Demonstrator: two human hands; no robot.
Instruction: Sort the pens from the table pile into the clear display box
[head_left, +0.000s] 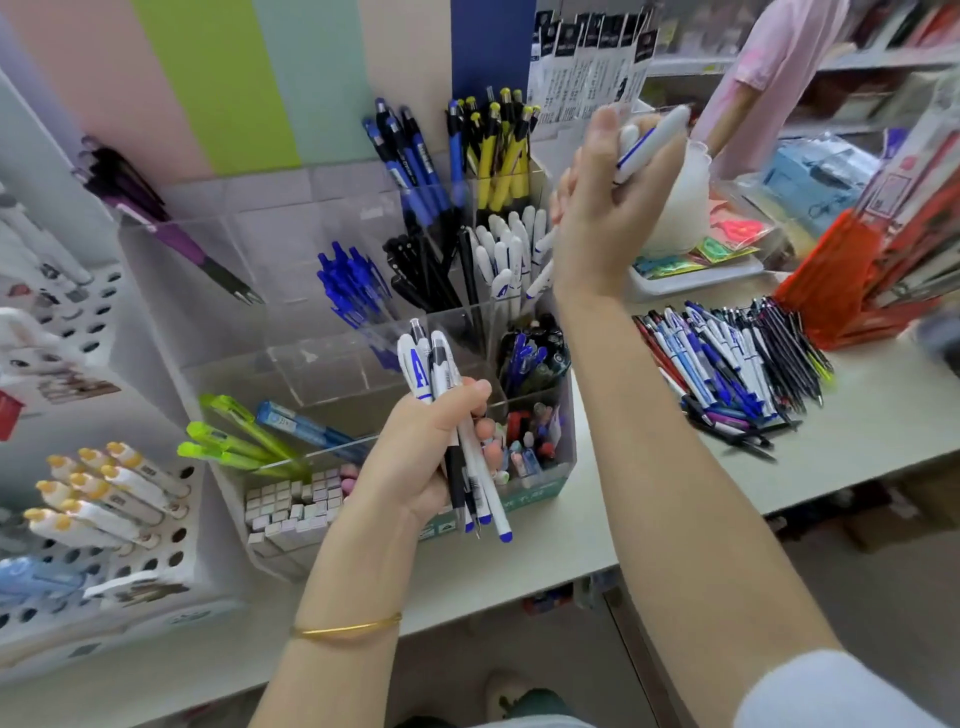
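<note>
Shop counter (883, 415): pen pile (737, 358) sits right of clear display box (332, 364). My left hand (431, 452) grips a bundle (423, 364) (staging, I guess); right hand (608, 208) curls round one white pen (652, 143), raised for dropping in.

Clear glossy plastic display box (332, 358); smooth plastic pens (737, 358); matt pale table (883, 415).
</note>
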